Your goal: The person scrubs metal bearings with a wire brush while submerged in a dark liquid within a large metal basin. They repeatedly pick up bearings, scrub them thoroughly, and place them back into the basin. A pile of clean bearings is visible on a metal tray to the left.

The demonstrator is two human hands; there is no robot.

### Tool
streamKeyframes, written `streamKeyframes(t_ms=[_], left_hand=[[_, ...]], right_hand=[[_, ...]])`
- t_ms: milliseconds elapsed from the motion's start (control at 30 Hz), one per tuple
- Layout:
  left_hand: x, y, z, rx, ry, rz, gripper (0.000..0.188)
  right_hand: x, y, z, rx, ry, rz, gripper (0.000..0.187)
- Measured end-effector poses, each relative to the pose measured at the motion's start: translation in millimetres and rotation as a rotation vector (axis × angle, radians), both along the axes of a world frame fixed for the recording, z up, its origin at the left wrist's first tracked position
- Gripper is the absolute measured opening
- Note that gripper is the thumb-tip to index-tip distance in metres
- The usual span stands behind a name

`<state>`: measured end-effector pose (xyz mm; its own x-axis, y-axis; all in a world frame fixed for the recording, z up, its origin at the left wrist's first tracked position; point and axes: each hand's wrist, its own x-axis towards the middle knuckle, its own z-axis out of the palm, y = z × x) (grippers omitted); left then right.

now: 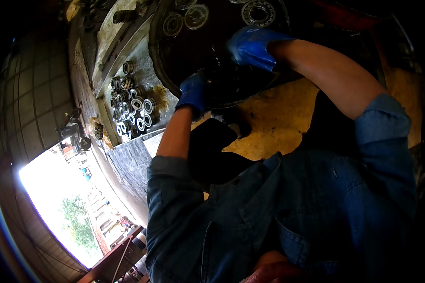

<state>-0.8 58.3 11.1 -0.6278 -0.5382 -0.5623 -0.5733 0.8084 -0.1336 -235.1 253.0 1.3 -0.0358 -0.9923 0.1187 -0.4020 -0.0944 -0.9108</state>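
Both my hands wear blue gloves and reach into a wide, round, dark basin (157, 68). My left hand (192, 90) is at the basin's near left edge, its fingers lost in the shadow inside. Farther in and to the right, my right hand (254, 48) points leftward, its fingertips blurred against the dark, glinting contents. I cannot make out anything in either hand. Beyond my right hand, a large ball bearing (272, 14) lies at the basin's far side. Ring-shaped bearings (196, 25) sit at its far left.
Left of the basin, several small bearings (136, 104) are grouped on a grey metal tray (148, 63) with a raised edge. Below the basin is a yellowish, stained floor (278, 113). A bright doorway (52, 188) opens at the lower left.
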Motion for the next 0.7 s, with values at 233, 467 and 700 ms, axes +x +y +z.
streamKeyframes(t_ms=[233, 467, 700], left_hand=[[21, -25, -18, 0.187, 0.398, -0.168, 0.055], [-32, 16, 19, 0.217, 0.364, 0.13, 0.039], [-41, 52, 21, 0.447, 0.661, 0.445, 0.048]], right_hand=[[-10, 10, 28, -0.418, 0.372, 0.022, 0.007], [-5, 13, 63, 0.157, 0.39, 0.052, 0.012], [10, 4, 97, 0.348, 0.563, -0.027, 0.026]])
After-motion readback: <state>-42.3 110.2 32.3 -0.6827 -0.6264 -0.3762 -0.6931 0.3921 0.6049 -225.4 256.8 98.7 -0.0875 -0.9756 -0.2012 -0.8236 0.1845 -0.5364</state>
